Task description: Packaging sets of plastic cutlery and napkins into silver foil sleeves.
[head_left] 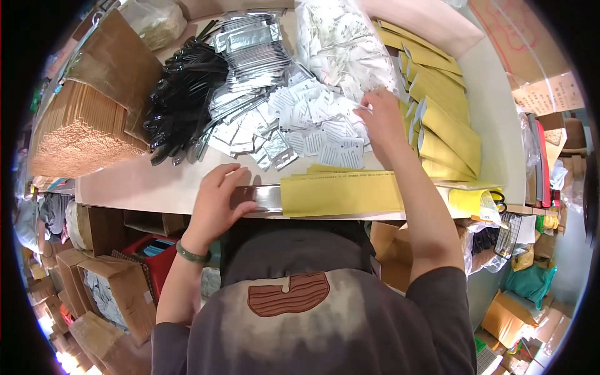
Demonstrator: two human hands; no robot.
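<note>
Left fingers [224,172] spread, thumb apart, right at silver strip [269,198] jutting from yellow envelope [340,196], probably steadying it; right fingers [376,99] bunched by white packets [340,154], pinch unclear; envelope flat along worktop [134,185] near edge, likely for easy reach

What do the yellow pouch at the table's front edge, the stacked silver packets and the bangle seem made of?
Yellow pouch: probably matte paper; dull, stiff-looking surface.
Silver packets: likely foil or metallised film, glossy, with bright reflections.
Bangle: smooth, greenish, perhaps stone, though glass or plastic is possible.
</note>
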